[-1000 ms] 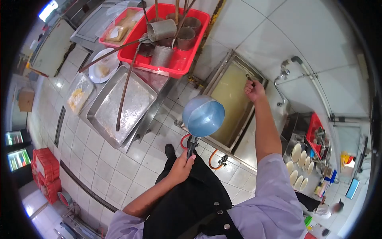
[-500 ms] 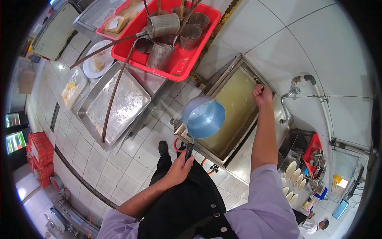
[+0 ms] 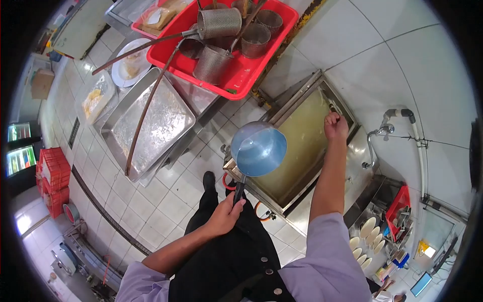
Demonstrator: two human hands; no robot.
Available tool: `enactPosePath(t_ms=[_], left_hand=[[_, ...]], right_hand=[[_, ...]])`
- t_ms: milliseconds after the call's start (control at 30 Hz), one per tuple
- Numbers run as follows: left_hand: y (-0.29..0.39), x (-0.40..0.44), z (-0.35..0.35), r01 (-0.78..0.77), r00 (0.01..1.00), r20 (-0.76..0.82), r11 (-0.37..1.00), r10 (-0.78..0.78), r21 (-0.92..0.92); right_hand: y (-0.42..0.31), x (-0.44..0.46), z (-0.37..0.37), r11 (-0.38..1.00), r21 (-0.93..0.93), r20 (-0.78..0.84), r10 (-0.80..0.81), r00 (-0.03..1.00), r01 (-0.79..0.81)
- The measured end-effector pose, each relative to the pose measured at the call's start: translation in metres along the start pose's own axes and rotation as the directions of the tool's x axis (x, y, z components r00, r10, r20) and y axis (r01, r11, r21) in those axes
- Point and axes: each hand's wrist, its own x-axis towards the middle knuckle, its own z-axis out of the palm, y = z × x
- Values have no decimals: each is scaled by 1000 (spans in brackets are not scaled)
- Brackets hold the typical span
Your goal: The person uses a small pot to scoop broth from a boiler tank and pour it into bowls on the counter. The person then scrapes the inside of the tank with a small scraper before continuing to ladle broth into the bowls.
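My left hand (image 3: 224, 217) is closed firmly round the black handle (image 3: 239, 191) of the blue pan (image 3: 259, 150), which I hold upright by the near corner of the vat (image 3: 259, 193). From my view the pan overlaps that corner, and I can't tell whether anything is in it. My right hand (image 3: 336, 127) is curled nearly into a fist at the far end of the vat, round a short dark piece (image 3: 332, 107); what that piece belongs to is hidden.

As for how far things have got: the vat already has cloudy, yellowish liquid (image 3: 297, 146) in it, well spread between its walls. The pan is out of the liquid and I see nothing pouring from it. The mesh baskets (image 3: 214, 65) are out of the vat too, sitting together in the red tub (image 3: 240, 91) to the left of the vat, on the table (image 3: 190, 91). Beside the tub are the metal tray (image 3: 166, 113), with a long basket handle across it, and the white plate (image 3: 118, 75). The tap (image 3: 386, 129) is on the wall to the right of the vat.
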Motion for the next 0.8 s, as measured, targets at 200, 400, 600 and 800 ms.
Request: enactPosePath(t_ms=[200,400,600,800], left_hand=[[3,3,-2,47,999,26,997,-48,57],[-6,9,5,-11,1000,10,1000,11,11],[0,13,7,-35,999,-11,999,35,16],[-8,11,13,-22,999,21,999,24,-49]], right_hand=[[8,11,26,998,59,24,21,999,-22],[8,11,42,999,45,43,-2,999,0],[12,25,37,997,73,56,3,998,-7],[6,59,14,994,106,119,7,993,-19]])
